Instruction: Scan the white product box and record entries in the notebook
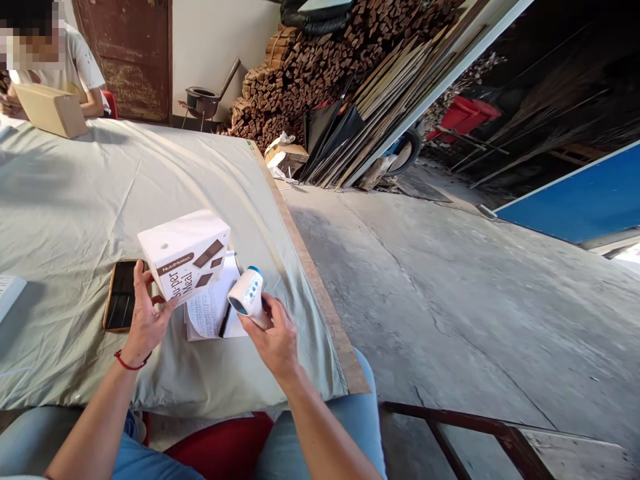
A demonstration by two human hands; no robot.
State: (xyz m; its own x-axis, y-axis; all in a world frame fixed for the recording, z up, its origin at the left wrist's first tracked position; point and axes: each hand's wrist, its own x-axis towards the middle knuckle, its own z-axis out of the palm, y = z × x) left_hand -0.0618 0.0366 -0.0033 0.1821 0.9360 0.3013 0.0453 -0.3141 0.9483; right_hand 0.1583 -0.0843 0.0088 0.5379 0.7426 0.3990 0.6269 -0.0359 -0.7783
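Observation:
My left hand (146,319) is closed on the lower corner of a white carton box (187,257), tilted above the table. Brown print on the box reads "NutriMotion" and "Su-per Meal", beside pictures of dark bars. In my right hand (274,333) is a white handheld device (250,293) with blue ends and small blue buttons; its exact kind I cannot tell. Under and between the two lies an open notebook (207,313) with handwriting, and a black pen (225,321) rests on it. A dark phone (120,297) in a brownish case lies just left of my left hand.
A pale green cloth covers the table (165,173), whose bare wooden edge (320,287) runs along the right. Across it, a person (83,60) sits behind a brown cardboard box (53,110). A white object (10,293) lies at the left. Stacked firewood (295,73) stands behind.

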